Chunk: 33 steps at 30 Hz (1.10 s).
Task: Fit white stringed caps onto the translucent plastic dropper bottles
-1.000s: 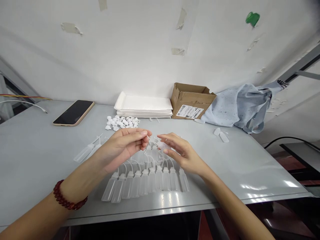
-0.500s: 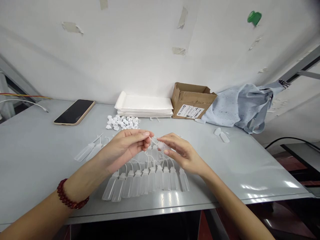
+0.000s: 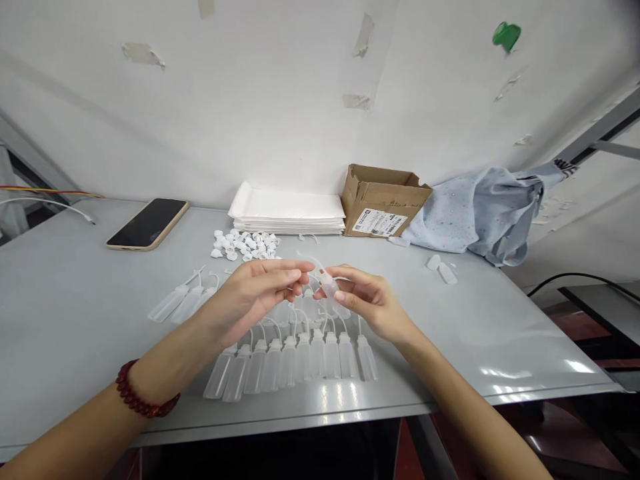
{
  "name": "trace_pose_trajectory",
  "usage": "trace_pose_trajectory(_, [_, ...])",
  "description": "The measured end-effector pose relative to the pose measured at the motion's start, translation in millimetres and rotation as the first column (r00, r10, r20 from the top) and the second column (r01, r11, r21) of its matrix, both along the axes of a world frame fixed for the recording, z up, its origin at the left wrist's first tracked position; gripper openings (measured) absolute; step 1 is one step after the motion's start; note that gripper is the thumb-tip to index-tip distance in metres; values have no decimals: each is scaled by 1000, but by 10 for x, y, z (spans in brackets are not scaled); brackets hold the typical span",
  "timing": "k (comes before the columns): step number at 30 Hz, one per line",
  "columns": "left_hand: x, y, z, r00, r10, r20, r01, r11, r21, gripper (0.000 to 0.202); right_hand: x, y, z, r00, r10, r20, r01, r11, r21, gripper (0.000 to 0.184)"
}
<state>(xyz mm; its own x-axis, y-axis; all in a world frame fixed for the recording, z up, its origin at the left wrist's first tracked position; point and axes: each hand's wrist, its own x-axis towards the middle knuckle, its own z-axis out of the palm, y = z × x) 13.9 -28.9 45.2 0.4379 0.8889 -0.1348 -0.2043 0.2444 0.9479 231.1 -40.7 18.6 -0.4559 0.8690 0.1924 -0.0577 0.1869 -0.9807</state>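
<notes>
Over the counter (image 3: pixel 480 333), the right hand (image 3: pixel 370 303) pinches a translucent squeeze bottle (image 3: pixel 329 285), its curved tube (image 3: pixel 314 259) beside the left hand (image 3: pixel 257 290), whose fingertips bunch; whether they grip anything, I can't tell. A light, steady hold would best avoid denting the bottle.

Has turned the translucent plastic bottle (image 3: pixel 329 285) in the right hand (image 3: pixel 376 308) from nearly end-on to a slanting side view. Has brought its thin flexible tube (image 3: pixel 311 258) clear, arching up beyond the left fingertips (image 3: pixel 308 266). Has shifted the left hand (image 3: pixel 257 290) slightly nearer the right. Has uncovered the end bottle's tube (image 3: pixel 359 325) just below the right hand.
</notes>
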Motion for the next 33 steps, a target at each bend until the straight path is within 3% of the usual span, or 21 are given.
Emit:
trace_pose_trajectory(3, [39,-53,-15,984,32,-173,-4,987,158,27,13,16,-27,996,17,-88,-25,996,-82,30])
trace_pose_trajectory(5, [83,-94,-42,938,122,-324,6,930,367,31,6,18,-30,990,5,-138,-23,991,-129,30])
trace_pose_trajectory(6, [108,-113,-60,903,192,-385,26,869,494,33,-2,16,-27,987,-2,-160,-23,987,-159,31])
trace_pose_trajectory(8, [158,-141,-104,832,343,-437,98,684,723,39,-20,10,-14,980,-8,-200,-36,975,-218,31])
trace_pose_trajectory(11, [211,-154,-161,763,491,-420,218,416,883,46,-41,3,3,970,7,-242,-75,960,-270,31])
trace_pose_trajectory(13, [229,-149,-177,733,550,-400,271,303,914,45,-46,2,6,966,16,-257,-89,957,-275,30])
trace_pose_trajectory(16, [245,-138,-163,698,609,-378,325,202,924,42,-44,4,6,965,19,-261,-91,960,-265,30])
trace_pose_trajectory(21, [315,-146,-106,664,640,-385,370,166,914,32,36,20,47,980,13,-198,-62,968,-243,27])
trace_pose_trajectory(26, [430,-186,-88,694,577,-431,397,192,897,28,233,55,148,996,76,-45,-85,967,-242,23])
trace_pose_trajectory(33, [563,-246,-118,709,510,-488,429,237,872,33,451,61,288,977,69,204,-24,976,-216,24])
